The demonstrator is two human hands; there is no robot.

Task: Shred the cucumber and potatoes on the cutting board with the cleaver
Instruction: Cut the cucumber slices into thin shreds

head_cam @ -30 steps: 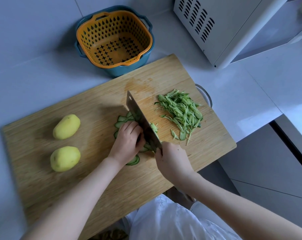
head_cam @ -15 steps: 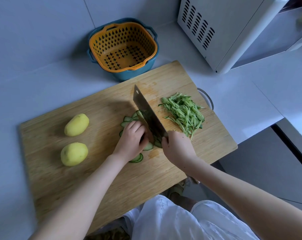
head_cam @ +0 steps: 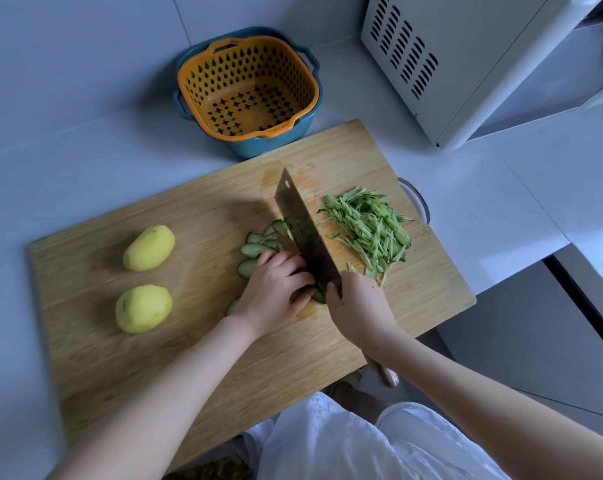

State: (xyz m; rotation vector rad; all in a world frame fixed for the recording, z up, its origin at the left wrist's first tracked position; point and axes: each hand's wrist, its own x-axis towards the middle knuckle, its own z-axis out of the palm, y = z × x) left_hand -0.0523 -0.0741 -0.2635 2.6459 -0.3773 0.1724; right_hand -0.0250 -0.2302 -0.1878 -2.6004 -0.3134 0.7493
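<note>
The right grip [head_cam: 357, 306] is closed round the handle of the cleaver [head_cam: 303, 233], right at the heel of the blade, and the butt of the wooden handle pokes out behind the wrist, past the near edge of the cutting board [head_cam: 189, 358]. The blade runs away from this grip towards the far edge of the board, with its edge down among the cucumber slices [head_cam: 256, 249]. The left grip [head_cam: 275, 289] sits just beside the right one. Its fingers are curled over the fanned slices and press them to the board, and its knuckles lie against the flat of the blade. More slices spread out beyond its fingertips and one peeks out below its wrist. On the other side of the blade, ahead of the right grip, lies a loose heap of cucumber shreds [head_cam: 372, 230]. Well out to the left of the left grip, two peeled potatoes [head_cam: 149, 248] lie apart on the board. Beyond the blade tip, an orange colander [head_cam: 203, 81] sits nested in a blue bowl [head_cam: 258, 147] on the table [head_cam: 85, 150].
</note>
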